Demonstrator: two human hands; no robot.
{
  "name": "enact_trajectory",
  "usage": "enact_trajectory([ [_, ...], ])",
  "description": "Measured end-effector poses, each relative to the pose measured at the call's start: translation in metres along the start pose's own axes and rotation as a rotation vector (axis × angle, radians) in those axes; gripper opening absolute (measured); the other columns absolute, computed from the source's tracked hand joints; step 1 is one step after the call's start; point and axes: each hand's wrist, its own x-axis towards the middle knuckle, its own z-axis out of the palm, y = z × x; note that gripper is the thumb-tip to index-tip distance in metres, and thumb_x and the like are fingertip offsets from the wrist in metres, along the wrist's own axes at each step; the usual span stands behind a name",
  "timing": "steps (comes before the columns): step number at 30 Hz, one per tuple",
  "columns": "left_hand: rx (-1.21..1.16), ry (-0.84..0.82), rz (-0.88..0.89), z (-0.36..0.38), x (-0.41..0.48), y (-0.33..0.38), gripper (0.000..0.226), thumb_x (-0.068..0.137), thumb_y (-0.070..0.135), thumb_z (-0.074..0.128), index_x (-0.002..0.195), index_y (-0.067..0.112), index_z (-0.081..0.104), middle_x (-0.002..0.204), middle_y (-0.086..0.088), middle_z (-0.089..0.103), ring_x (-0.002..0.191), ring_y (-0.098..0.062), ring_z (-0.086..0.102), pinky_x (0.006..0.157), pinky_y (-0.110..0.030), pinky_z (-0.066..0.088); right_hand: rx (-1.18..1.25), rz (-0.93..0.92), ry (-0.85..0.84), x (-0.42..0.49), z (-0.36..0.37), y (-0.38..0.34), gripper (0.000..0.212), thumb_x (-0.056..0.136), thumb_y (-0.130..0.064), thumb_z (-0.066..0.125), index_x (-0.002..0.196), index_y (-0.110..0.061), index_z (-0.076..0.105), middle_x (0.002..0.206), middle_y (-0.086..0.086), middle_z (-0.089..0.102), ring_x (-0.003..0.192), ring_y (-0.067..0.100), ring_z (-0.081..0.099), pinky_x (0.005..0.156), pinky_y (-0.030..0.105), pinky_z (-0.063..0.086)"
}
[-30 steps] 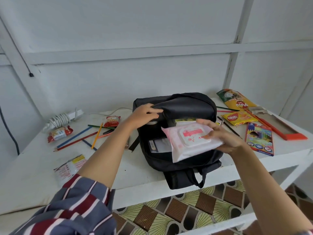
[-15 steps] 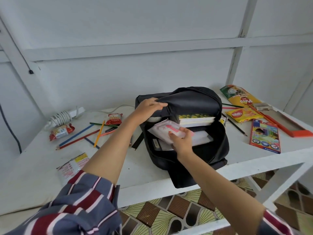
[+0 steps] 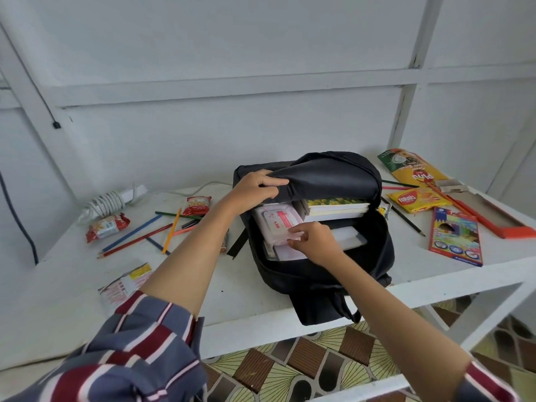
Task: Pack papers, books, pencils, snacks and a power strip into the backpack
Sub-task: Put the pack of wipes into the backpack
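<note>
**Backpack** (image 3: 324, 280): black, laid on the white table (image 3: 72, 285), main compartment open toward the viewer.

**Flap** (image 3: 327, 181): gripped at its edge by the left hand (image 3: 255, 190), fingers curled round the fabric, lifted toward 12 o'clock.

**Pink packet** (image 3: 278, 223): pinched at its near edge by thumb and fingertips of the right hand (image 3: 317, 242). It is lodged inside at 9 o'clock of the stacked books (image 3: 336, 208), over white papers (image 3: 346, 237). It lies between the hands, at 6 o'clock of the left and 10 o'clock of the right.

**Step judged in hand:** seating the packet. The flap is best held high and the packet slid flat beside the books, so that no paper is creased.

**Loose pencils** (image 3: 136, 240), **power strip** (image 3: 110, 202): at 9 o'clock of the backpack, well apart from both hands.
</note>
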Motion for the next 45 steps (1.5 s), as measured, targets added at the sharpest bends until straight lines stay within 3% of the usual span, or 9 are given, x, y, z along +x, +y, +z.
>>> enact_trajectory([
  [8, 0.004, 0.009, -0.003, 0.000, 0.004, -0.006, 0.039, 0.089, 0.010, 0.049, 0.121, 0.026, 0.063, 0.143, 0.003, 0.040, 0.129, -0.013, 0.039, 0.107, -0.030, 0.027, -0.148, -0.087, 0.151, -0.011, 0.009, 0.008, 0.040, 0.090, -0.020, 0.058, 0.130, -0.025, 0.055, 0.129, 0.009, 0.048, 0.110, 0.025, 0.053, 0.089, 0.029, 0.046],
  [13, -0.003, 0.008, 0.005, 0.000, 0.004, -0.007, 0.038, 0.089, 0.009, 0.049, 0.119, 0.026, 0.064, 0.140, 0.005, 0.043, 0.124, -0.010, 0.042, 0.106, -0.028, 0.028, -0.357, -0.238, -0.027, -0.019, 0.015, 0.013, 0.051, 0.097, -0.035, 0.045, 0.145, -0.034, 0.029, 0.157, 0.002, 0.016, 0.142, 0.025, 0.017, 0.114, 0.037, 0.023],
  [17, -0.019, 0.008, 0.005, 0.001, 0.004, -0.008, 0.037, 0.089, 0.008, 0.049, 0.118, 0.025, 0.065, 0.136, 0.005, 0.046, 0.120, -0.009, 0.044, 0.104, -0.027, 0.030, -0.467, -0.235, -0.202, -0.013, 0.013, 0.015, 0.055, 0.099, -0.045, 0.029, 0.149, -0.034, 0.008, 0.159, 0.000, 0.001, 0.146, 0.021, -0.002, 0.117, 0.040, 0.001],
  [23, -0.022, 0.015, -0.002, 0.001, 0.006, -0.009, 0.037, 0.089, 0.008, 0.049, 0.117, 0.025, 0.065, 0.139, 0.002, 0.045, 0.123, -0.013, 0.045, 0.107, -0.033, 0.033, -0.482, -0.197, -0.250, -0.001, 0.019, 0.012, 0.057, 0.099, -0.046, 0.026, 0.148, -0.037, -0.002, 0.158, 0.000, -0.009, 0.145, 0.020, -0.009, 0.116, 0.044, -0.004],
  [31, -0.032, 0.005, 0.006, 0.001, 0.004, -0.005, 0.036, 0.090, 0.007, 0.048, 0.119, 0.022, 0.065, 0.134, 0.007, 0.046, 0.116, -0.007, 0.043, 0.097, -0.024, 0.030, -0.453, -0.197, -0.232, 0.024, 0.026, 0.010, 0.058, 0.098, -0.046, 0.029, 0.147, -0.040, -0.001, 0.158, -0.001, -0.006, 0.145, 0.019, -0.008, 0.116, 0.046, -0.003],
  [34, -0.043, -0.002, 0.000, 0.000, 0.004, -0.004, 0.036, 0.090, 0.007, 0.048, 0.118, 0.021, 0.065, 0.127, 0.011, 0.046, 0.114, -0.005, 0.044, 0.095, -0.022, 0.030, -0.183, -0.192, -0.165, 0.030, 0.025, 0.011, 0.056, 0.097, -0.040, 0.042, 0.147, -0.035, 0.019, 0.158, -0.001, 0.011, 0.146, 0.018, 0.002, 0.116, 0.044, 0.003],
  [37, -0.054, -0.009, 0.002, 0.000, 0.005, -0.005, 0.036, 0.089, 0.007, 0.049, 0.117, 0.023, 0.066, 0.130, 0.009, 0.046, 0.115, -0.007, 0.045, 0.097, -0.023, 0.031, 0.191, -0.204, 0.011, 0.028, 0.021, 0.015, 0.046, 0.091, -0.023, 0.058, 0.135, -0.020, 0.047, 0.143, 0.000, 0.044, 0.137, 0.015, 0.034, 0.107, 0.020, 0.026],
  [40, -0.040, -0.007, 0.001, -0.001, 0.006, -0.006, 0.036, 0.089, 0.006, 0.049, 0.117, 0.023, 0.066, 0.131, 0.009, 0.045, 0.114, -0.005, 0.043, 0.095, -0.023, 0.031, 0.255, -0.197, 0.037, 0.027, 0.024, 0.017, 0.038, 0.088, -0.020, 0.063, 0.126, -0.017, 0.058, 0.131, -0.002, 0.056, 0.125, 0.011, 0.047, 0.087, -0.001, 0.030],
  [45, -0.034, -0.007, 0.006, -0.001, 0.006, -0.006, 0.036, 0.089, 0.007, 0.049, 0.117, 0.022, 0.066, 0.134, 0.005, 0.046, 0.115, -0.007, 0.045, 0.095, -0.023, 0.032, 0.180, -0.219, -0.042, 0.036, 0.031, 0.018, 0.040, 0.087, -0.025, 0.064, 0.126, -0.021, 0.058, 0.138, 0.002, 0.050, 0.129, 0.015, 0.043, 0.104, 0.024, 0.035],
])
